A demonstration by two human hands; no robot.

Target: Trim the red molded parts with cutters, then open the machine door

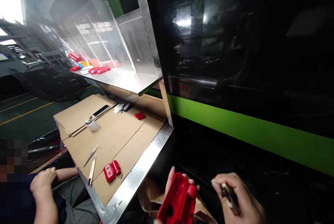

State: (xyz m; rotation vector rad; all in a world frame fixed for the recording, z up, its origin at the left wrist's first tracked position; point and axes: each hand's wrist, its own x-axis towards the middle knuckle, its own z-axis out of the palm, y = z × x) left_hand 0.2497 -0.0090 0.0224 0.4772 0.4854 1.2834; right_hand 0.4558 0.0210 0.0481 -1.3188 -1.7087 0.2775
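Observation:
At the bottom of the view, my left hand (170,179) is closed around a red plastic part (177,199), whose hollow inner side faces up. Fingertips show along its upper edge; the palm is hidden beneath it. To the right, my right hand (236,196) is curled around a light-handled tool (226,195) with a dark section, apart from the red part. The tool's tip is too blurred to make out. Brown paper or card (151,198) lies beneath the red part.
Left, a cardboard-covered table (122,140) bears a red case (111,170), small red pieces (140,116), tweezers (91,155), a knife (92,170), a bottle (92,124) and a phone (101,110). Red parts (100,70) lie on a metal shelf (130,82). A person's hands (44,180) rest lower left.

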